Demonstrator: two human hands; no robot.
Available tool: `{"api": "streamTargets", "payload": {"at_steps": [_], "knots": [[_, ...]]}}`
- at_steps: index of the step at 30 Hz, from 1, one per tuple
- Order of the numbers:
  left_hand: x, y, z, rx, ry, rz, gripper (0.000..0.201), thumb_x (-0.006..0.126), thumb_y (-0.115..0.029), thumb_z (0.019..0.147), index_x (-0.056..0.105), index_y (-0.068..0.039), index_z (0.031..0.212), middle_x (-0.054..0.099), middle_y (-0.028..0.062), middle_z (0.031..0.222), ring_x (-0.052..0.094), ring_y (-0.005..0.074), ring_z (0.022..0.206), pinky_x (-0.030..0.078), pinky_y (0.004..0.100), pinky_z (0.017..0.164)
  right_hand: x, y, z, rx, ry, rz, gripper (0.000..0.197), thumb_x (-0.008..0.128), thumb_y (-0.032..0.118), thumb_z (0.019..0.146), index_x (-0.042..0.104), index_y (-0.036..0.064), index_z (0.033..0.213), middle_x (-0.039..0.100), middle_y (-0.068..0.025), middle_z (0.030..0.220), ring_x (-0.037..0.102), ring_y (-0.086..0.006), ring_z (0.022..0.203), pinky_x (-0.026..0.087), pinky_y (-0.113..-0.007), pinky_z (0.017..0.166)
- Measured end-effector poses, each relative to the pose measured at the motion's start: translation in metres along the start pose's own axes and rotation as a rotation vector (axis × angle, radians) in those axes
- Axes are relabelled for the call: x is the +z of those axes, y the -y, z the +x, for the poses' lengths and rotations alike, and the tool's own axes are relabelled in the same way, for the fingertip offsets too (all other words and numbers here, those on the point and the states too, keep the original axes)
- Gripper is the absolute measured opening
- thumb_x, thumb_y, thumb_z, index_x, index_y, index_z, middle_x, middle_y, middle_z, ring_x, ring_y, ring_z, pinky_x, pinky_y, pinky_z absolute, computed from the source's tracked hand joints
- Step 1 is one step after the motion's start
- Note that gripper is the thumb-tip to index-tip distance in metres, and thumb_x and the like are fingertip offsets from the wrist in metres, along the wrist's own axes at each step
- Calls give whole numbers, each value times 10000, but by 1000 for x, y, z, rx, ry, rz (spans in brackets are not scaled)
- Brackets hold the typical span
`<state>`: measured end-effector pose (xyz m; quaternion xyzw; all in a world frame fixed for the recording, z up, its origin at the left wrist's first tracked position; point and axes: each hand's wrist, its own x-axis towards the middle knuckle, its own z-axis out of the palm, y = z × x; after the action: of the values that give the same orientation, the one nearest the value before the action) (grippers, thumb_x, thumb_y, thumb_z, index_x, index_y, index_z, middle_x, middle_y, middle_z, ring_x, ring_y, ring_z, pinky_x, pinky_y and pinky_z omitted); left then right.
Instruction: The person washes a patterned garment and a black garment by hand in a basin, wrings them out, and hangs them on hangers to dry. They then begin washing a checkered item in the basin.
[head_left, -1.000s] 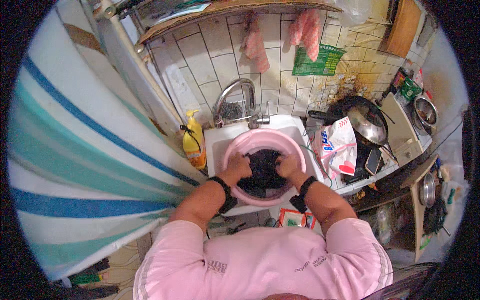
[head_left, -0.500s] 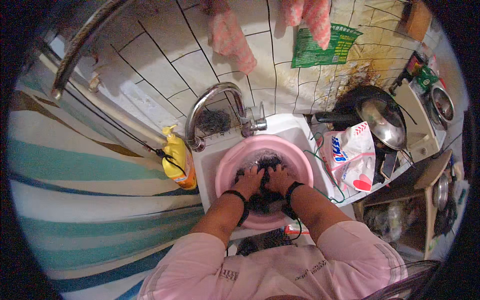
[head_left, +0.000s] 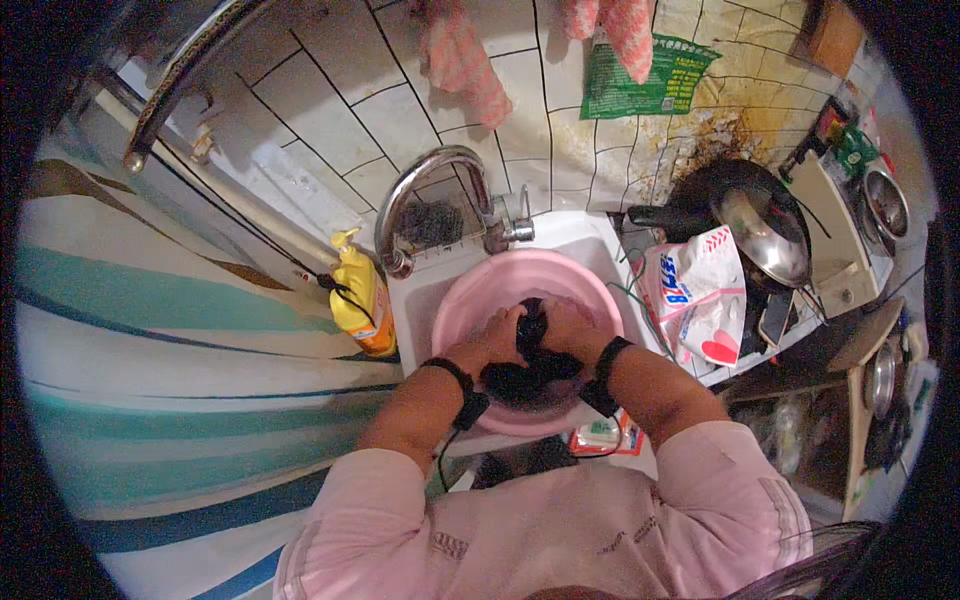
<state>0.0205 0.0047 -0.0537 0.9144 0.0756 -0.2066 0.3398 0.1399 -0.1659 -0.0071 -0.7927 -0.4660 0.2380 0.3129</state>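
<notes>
A pink plastic basin (head_left: 525,262) sits in the white sink, with water in it. Inside it is a dark, wet piece of cloth (head_left: 532,376), bunched up between my hands. My left hand (head_left: 500,338) grips the cloth from the left, its thumb toward the middle. From the right, my right hand (head_left: 570,328) is closed on the same cloth, its fingertips largely hidden. Black bands circle both wrists.
A chrome faucet (head_left: 440,165) arches behind the basin. The yellow pump bottle (head_left: 362,300) stands left of the sink (head_left: 408,318). On the right are a white packet (head_left: 695,300), a dark wok (head_left: 690,205) and a phone-like object (head_left: 775,318). Pink cloths (head_left: 465,65) hang above.
My hands have gone from spread, pressing down on the cloth, to closed around it, bunching it between them. The whole view has shifted slightly.
</notes>
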Motion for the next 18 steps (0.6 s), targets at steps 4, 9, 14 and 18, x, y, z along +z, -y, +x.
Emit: {"api": "streamTargets", "payload": {"at_steps": [4, 9, 14, 18], "knots": [[11, 7, -26, 142, -108, -9, 1239, 895, -466, 497, 237, -130, 1491, 328, 252, 1397, 324, 469, 1296, 386, 500, 1025, -10, 37, -35, 84, 100, -128, 677, 712, 163, 646, 476, 99, 1277, 499, -267, 1228, 499, -463, 1139, 424, -541, 957], [10, -62, -57, -111, -42, 293, 1366, 885, -542, 481, 99, -143, 1524, 66, 229, 1527, 92, 608, 1335, 302, 785, 918, 54, 1, -49, 195, 105, -512, 854, 690, 226, 712, 284, 134, 1457, 256, -330, 1431, 357, -574, 1242, 361, -649, 994], [77, 2, -13, -110, -272, 481, 1372, 888, -489, 528, 7, -143, 1522, 68, 236, 1532, 119, 565, 1363, 361, 746, 928, 67, 0, -7, 299, 216, -528, 891, 687, 287, 747, 213, 162, 1490, 201, -324, 1459, 312, -598, 1263, 399, -657, 964], [56, -9, 2, -190, -154, 433, 1228, 878, -455, 552, 174, -84, 1487, 213, 261, 1493, 241, 552, 1326, 388, 676, 970, 78, -26, 10, 403, 125, -542, 538, 524, 292, 895, 416, 152, 1402, 324, -203, 1471, 344, -471, 1304, 354, -611, 1012]]}}
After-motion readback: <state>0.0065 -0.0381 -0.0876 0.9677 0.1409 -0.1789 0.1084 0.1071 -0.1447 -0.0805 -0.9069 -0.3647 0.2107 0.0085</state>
